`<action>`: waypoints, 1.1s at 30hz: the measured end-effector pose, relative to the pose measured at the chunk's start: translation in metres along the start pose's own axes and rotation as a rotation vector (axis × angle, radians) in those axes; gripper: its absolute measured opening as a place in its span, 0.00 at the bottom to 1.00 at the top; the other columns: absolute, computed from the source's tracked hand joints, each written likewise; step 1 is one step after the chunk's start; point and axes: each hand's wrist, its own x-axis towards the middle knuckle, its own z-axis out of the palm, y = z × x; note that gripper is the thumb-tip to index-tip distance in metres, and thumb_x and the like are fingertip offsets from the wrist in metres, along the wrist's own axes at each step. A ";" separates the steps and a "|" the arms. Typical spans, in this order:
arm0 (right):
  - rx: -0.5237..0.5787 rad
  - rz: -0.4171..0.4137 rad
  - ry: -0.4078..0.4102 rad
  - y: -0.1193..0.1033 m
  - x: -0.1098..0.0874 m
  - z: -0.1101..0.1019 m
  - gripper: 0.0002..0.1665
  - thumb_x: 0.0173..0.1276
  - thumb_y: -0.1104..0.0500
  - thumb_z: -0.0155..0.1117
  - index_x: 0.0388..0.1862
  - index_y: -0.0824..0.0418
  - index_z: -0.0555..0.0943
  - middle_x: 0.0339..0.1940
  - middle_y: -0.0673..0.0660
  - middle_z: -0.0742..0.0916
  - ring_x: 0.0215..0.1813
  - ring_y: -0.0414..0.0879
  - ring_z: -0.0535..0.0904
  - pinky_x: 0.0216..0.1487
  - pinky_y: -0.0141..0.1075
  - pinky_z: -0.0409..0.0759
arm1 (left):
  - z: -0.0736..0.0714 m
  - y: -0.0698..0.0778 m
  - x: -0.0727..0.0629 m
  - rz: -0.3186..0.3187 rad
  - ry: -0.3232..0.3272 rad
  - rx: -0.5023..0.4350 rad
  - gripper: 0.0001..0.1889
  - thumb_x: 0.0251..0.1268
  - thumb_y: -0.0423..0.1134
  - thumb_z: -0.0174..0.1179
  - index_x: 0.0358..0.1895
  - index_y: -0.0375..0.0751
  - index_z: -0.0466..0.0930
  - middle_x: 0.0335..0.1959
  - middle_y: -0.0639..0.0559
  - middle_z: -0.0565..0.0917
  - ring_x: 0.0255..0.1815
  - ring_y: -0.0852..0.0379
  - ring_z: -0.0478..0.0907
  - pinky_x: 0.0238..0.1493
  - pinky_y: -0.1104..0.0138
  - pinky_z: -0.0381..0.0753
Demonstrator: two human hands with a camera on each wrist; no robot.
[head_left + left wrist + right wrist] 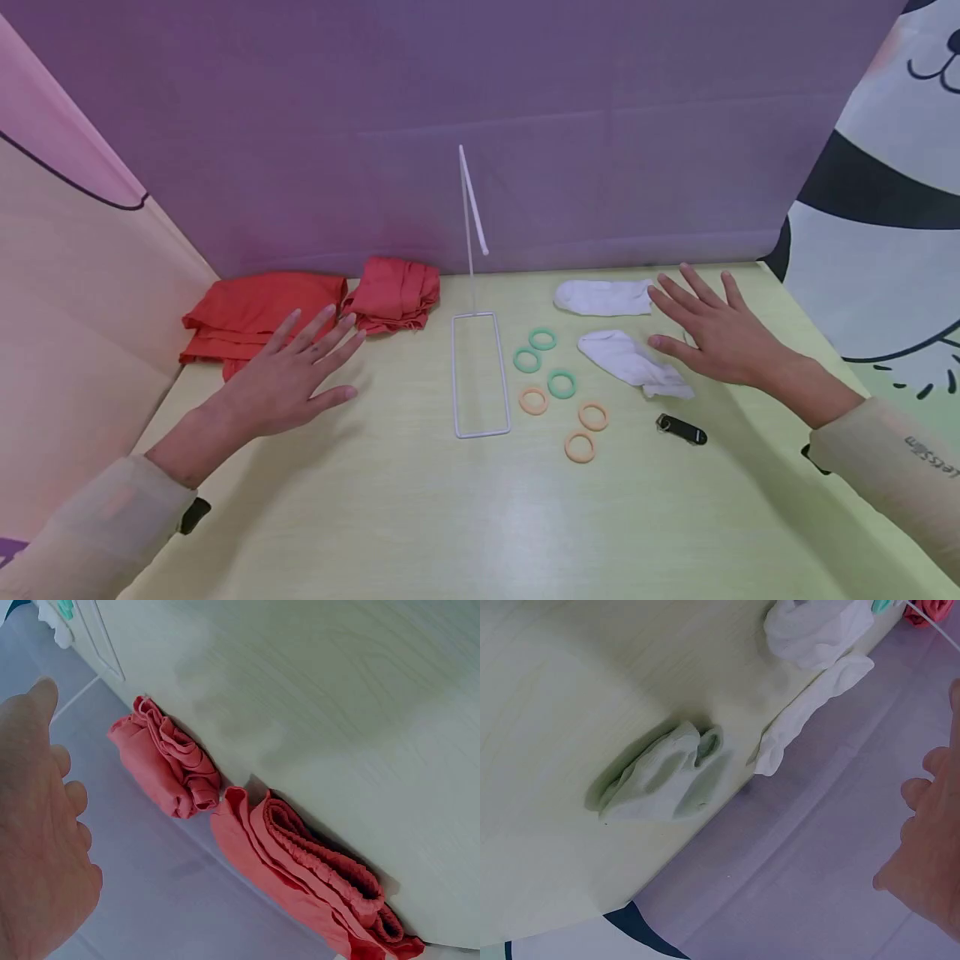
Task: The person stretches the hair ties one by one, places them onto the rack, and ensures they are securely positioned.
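Observation:
My left hand (288, 387) hovers over the table's left side with fingers spread, holding nothing. Beyond it lie two red cloth items: a wide folded one (273, 300) with a gathered waistband edge in the left wrist view, and a smaller bundle (395, 293). Over the right side, my right hand (723, 333) is spread too and empty. Close to its fingertips are a flat white sock (603, 297) and a crumpled white sock (633, 362). Another pale folded cloth (660, 776) shows in the right wrist view, mostly hidden behind the right hand in the head view.
A white wire stand (482, 435) with a rectangular base and an upright bent arm stands mid-table. Right of it lie several rings, green (562, 384) and orange (580, 447). A black key fob (682, 429) lies nearer me. Purple fabric (600, 167) hangs behind the table.

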 end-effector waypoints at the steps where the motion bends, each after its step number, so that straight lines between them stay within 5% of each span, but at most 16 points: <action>1: -0.002 -0.002 0.001 0.000 0.000 0.000 0.47 0.74 0.35 0.53 0.83 0.51 0.51 0.85 0.59 0.53 0.85 0.56 0.31 0.77 0.67 0.26 | 0.000 0.000 0.001 0.004 0.005 0.003 0.43 0.70 0.60 0.56 0.81 0.45 0.50 0.84 0.43 0.46 0.84 0.37 0.37 0.78 0.47 0.15; 8: 0.055 -0.013 -0.012 -0.009 0.005 -0.004 0.46 0.75 0.35 0.52 0.84 0.49 0.50 0.84 0.57 0.56 0.85 0.57 0.39 0.77 0.69 0.34 | 0.000 0.012 0.012 0.009 0.003 -0.078 0.43 0.73 0.64 0.49 0.82 0.49 0.46 0.84 0.45 0.44 0.84 0.40 0.34 0.80 0.41 0.30; 12: 0.096 -0.008 -0.024 -0.021 0.010 -0.010 0.45 0.75 0.34 0.51 0.83 0.49 0.51 0.78 0.61 0.70 0.78 0.61 0.63 0.71 0.65 0.62 | 0.005 0.023 0.027 -0.028 -0.039 -0.183 0.43 0.73 0.67 0.45 0.82 0.52 0.44 0.84 0.47 0.43 0.84 0.40 0.32 0.79 0.39 0.33; 15: 0.090 0.008 -0.049 -0.031 0.017 -0.013 0.45 0.75 0.32 0.49 0.83 0.50 0.53 0.64 0.61 0.84 0.55 0.57 0.84 0.50 0.54 0.80 | 0.011 0.034 0.039 -0.040 -0.072 -0.239 0.42 0.73 0.69 0.43 0.82 0.54 0.44 0.84 0.47 0.45 0.84 0.38 0.34 0.79 0.37 0.35; 19: 0.066 0.020 -0.108 -0.045 0.028 -0.010 0.45 0.74 0.28 0.46 0.81 0.49 0.58 0.41 0.49 0.89 0.31 0.42 0.80 0.28 0.39 0.73 | 0.023 0.051 0.053 -0.041 -0.130 -0.319 0.40 0.74 0.68 0.42 0.82 0.55 0.47 0.83 0.44 0.48 0.84 0.36 0.36 0.77 0.34 0.39; 23: 0.068 0.003 -0.146 -0.057 0.036 -0.004 0.43 0.73 0.27 0.46 0.79 0.46 0.62 0.24 0.43 0.83 0.22 0.40 0.72 0.21 0.37 0.66 | 0.035 0.068 0.061 -0.042 -0.190 -0.360 0.38 0.75 0.66 0.43 0.81 0.56 0.50 0.83 0.43 0.49 0.83 0.34 0.36 0.77 0.33 0.40; 33: 0.066 -0.062 -0.132 -0.073 0.054 0.013 0.36 0.73 0.32 0.53 0.75 0.45 0.70 0.18 0.43 0.80 0.21 0.39 0.72 0.20 0.37 0.65 | 0.048 0.093 0.069 -0.062 -0.185 -0.366 0.37 0.74 0.67 0.44 0.81 0.62 0.49 0.84 0.47 0.47 0.84 0.36 0.35 0.77 0.33 0.39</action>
